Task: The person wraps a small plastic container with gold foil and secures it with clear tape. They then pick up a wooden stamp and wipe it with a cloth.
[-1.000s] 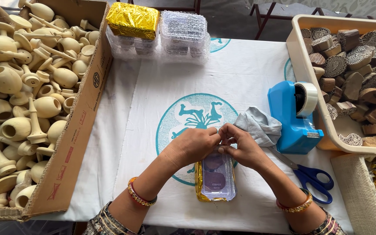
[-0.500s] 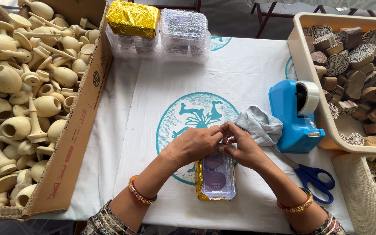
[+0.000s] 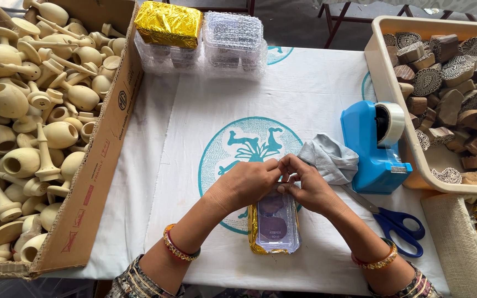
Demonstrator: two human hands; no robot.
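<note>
At far left I see a brown cardboard box (image 3: 92,182) filled with pale turned wooden pieces (image 3: 23,127). Behind the work area stand stacks of clear plastic clamshell trays (image 3: 233,38), one topped by a gold foil-wrapped block (image 3: 168,23).

My left hand (image 3: 247,183) and my right hand (image 3: 307,187) meet at the centre of the white printed cloth (image 3: 183,138). The fingertips of both hands are pinched together at the far end of a small clear plastic clamshell pack with a gold foil base (image 3: 274,229). The pack lies flat on the cloth directly below the grip, extending towards me; two round purple items show through its lid. Both hands are closed on the pack's far edge; I cannot tell whether anything else is held between the fingertips.

Just right of my right hand lies a crumpled grey cloth (image 3: 329,159), then a blue tape dispenser (image 3: 374,149). Blue-handled scissors (image 3: 396,226) lie near my right forearm. At far right, a beige plastic tub (image 3: 393,110) holds carved wooden printing blocks (image 3: 448,72).
</note>
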